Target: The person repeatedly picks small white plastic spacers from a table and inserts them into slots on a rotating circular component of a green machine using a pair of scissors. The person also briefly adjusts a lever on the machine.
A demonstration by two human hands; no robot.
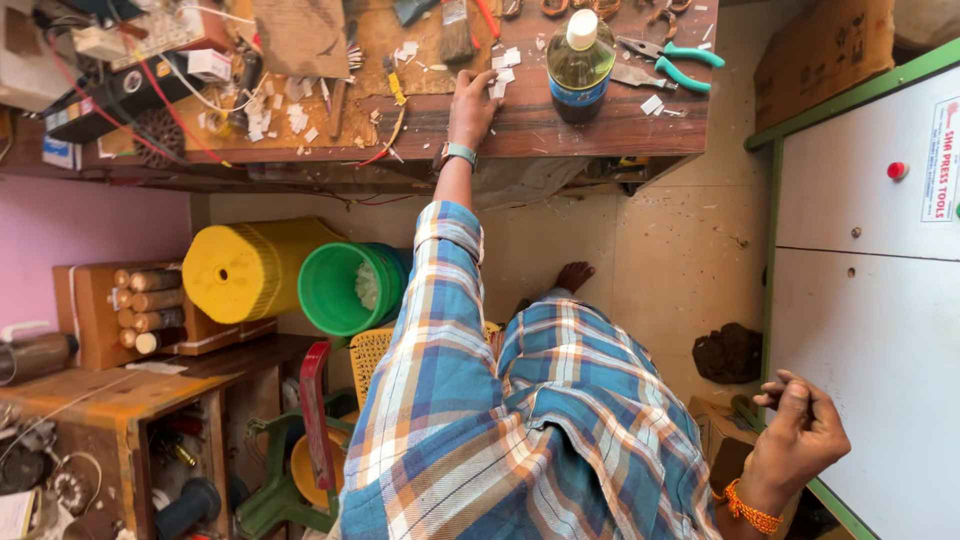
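Left hand: the left hand (472, 108) reaches out over the front edge of the workbench (560, 125), palm down, fingers spread loosely and resting on the wood; it grips nothing.
Paper scraps: small white paper scraps (503, 62) lie at the fingertips, some touching them, toward the middle of the bench.
Wrist: a watch (458, 153) with a pale green strap sits on the left wrist, just past the bench's front edge.
Right hand: the right hand (800, 430) is held off the bench, low beside the white cabinet (870, 300), fingers curled inward in a loose fist; whether it pinches anything I cannot tell. An orange thread band (745, 508) circles that wrist.
Bottle: a bottle (579, 62) of yellowish liquid with a white cap stands just right of the left hand.
Pliers: green-handled pliers (670, 60) lie near the bench's right edge, beyond the bottle.
Brush: a brush (456, 30) lies toward the back edge, behind the hand.
Below the bench: a yellow drum (240, 272) and a green bucket (345, 288) lie side by side on their sides, touching.
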